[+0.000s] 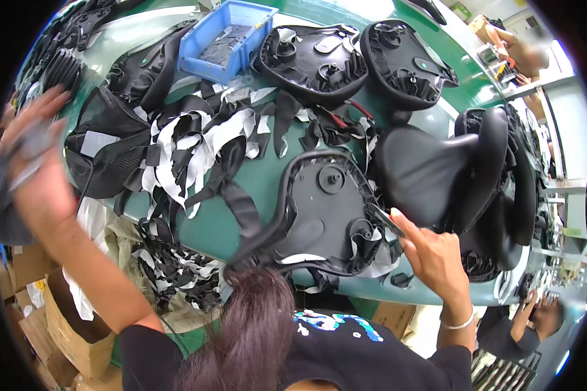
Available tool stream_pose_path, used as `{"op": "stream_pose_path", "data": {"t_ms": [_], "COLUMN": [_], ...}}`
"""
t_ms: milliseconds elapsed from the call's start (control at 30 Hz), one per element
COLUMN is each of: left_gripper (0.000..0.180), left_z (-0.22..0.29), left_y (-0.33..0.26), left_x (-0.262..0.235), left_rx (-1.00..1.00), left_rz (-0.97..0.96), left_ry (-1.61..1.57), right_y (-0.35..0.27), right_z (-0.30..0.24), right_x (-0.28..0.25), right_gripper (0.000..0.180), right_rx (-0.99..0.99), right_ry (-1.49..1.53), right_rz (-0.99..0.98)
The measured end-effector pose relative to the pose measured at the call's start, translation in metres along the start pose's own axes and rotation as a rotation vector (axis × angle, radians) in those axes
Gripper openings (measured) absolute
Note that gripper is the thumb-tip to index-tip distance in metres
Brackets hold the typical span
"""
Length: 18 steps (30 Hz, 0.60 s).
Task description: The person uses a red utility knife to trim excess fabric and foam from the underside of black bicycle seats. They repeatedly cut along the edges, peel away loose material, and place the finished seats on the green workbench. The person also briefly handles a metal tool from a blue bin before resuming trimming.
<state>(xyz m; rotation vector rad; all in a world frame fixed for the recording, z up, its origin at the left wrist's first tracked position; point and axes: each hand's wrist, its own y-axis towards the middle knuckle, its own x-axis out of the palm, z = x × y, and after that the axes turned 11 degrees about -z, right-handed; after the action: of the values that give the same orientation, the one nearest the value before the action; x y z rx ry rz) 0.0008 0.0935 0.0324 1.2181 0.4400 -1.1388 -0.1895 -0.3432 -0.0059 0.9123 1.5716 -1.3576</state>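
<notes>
So my right hand is at the near right rim of the upside-down bike saddle lying on the green table, fingers pinched together on a small dark tool, a blade or snips, I honestly can't tell which, with the tip right at the edge of the cover; my left hand is up in the air well off to the left, blurry, closed around something grey and flat that I can't make out; the saddle itself sits underside up right in front of me, with a loose black strip trailing off its left edge; behind it there's a big heap of black and white fabric scraps, a blue bin, two more upturned saddles and a stack of finished ones on the right; the worry I'd flag: nothing is holding the saddle down while my left is away, so if I push with the tool the shell could skate on the slick table and the tip could slip into the cover or my fingers.
</notes>
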Motion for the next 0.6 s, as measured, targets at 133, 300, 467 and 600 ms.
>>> {"op": "stream_pose_path", "data": {"t_ms": [133,300,467,600], "left_gripper": [0.037,0.066,0.055,0.055], "left_z": [0.084,0.124,0.134,0.149], "left_y": [-0.049,-0.087,-0.069,-0.101], "left_x": [0.106,0.154,0.145,0.124], "left_rx": [0.048,-0.272,-0.021,-0.142], "left_rz": [-1.078,-1.383,-0.960,-0.802], "left_ry": [-0.615,-1.372,-0.997,-0.926], "right_y": [-0.005,0.014,0.022,0.000], "right_z": [0.009,0.015,0.000,-0.032], "right_x": [0.009,0.014,0.055,0.085], "right_gripper": [0.050,0.050,0.060,0.060], "right_rx": [-0.011,-0.084,0.030,0.105], "right_ry": [0.208,0.279,0.215,0.620], "right_rz": [0.058,0.104,0.239,0.234]}}
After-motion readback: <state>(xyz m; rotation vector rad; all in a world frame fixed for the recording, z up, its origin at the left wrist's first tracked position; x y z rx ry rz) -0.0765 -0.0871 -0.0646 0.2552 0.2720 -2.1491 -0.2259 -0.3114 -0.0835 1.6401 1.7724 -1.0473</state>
